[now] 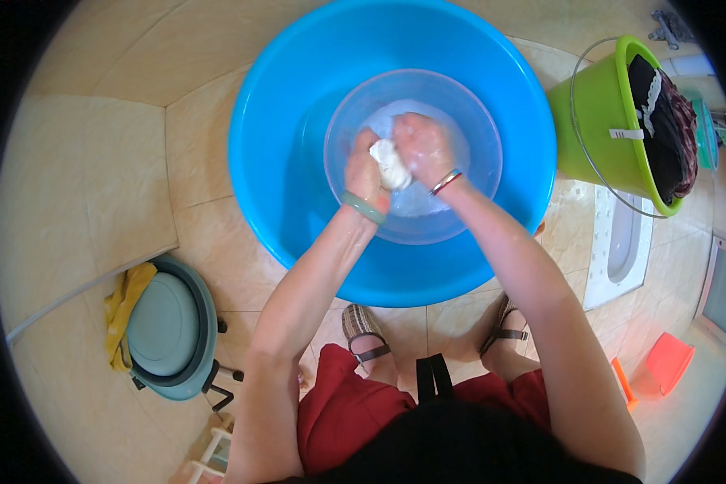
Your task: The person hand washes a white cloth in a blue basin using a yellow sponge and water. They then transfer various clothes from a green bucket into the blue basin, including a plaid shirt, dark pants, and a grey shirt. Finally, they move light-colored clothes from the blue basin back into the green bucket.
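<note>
Both hands work over a clear plastic basin [492,161] that stands inside a large blue tub [282,145]. Whitish, sudsy water [419,202] covers the basin's bottom. Between the hands is a bunched white cloth [391,165], wet and crumpled. My left hand [364,168], below a green bangle, has its fingers closed round the cloth's left side. My right hand [422,145], with a thin bracelet at the wrist, is curled into a fist against the cloth's upper right. Some blur lies over the right fingers, and what is inside them is partly hidden.
A green bucket [589,121] full of dark clothes [661,121] stands right of the tub, beside a white squat toilet [621,242]. At lower left is a folded grey-green basin [165,323] with a yellow cloth [129,310]. A red plastic item [669,363] lies at lower right.
</note>
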Tool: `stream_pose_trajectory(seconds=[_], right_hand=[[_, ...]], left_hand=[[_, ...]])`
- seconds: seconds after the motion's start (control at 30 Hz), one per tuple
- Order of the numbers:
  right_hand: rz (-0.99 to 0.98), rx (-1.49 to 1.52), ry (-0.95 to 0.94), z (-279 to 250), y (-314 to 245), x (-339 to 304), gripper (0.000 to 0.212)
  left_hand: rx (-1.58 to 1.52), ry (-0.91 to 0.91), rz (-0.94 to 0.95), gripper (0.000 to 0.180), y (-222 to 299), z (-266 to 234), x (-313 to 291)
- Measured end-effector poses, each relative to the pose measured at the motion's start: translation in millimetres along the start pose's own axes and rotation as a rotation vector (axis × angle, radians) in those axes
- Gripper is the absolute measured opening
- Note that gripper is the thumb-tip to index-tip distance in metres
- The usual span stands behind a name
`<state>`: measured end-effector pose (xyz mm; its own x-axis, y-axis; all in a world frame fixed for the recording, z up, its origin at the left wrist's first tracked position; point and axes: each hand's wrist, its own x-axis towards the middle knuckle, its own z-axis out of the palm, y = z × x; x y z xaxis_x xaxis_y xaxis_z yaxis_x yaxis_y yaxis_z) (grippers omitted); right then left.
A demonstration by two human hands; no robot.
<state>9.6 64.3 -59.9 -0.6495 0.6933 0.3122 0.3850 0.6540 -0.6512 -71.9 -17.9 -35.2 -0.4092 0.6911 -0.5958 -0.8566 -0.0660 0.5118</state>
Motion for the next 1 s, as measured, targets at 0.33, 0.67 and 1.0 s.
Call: stream_pose_trajectory(seconds=[0.33, 0.67, 1.0], right_hand=[[0.286, 0.773, -0.379, -46, 2, -8, 0.045], [0.523, 1.369, -0.839, -74, 6, 14, 0.058], [0.596, 1.34, -0.501, -47, -14, 12, 0.031]], left_hand=[[-0.004, -0.402, -0.283, 0.047, 10, -5, -15], [0.129, -0.536, -0.499, 0.032, 10, 18, -24], [0.466, -0.287, -0.151, 0.036, -18, 20, -24]])
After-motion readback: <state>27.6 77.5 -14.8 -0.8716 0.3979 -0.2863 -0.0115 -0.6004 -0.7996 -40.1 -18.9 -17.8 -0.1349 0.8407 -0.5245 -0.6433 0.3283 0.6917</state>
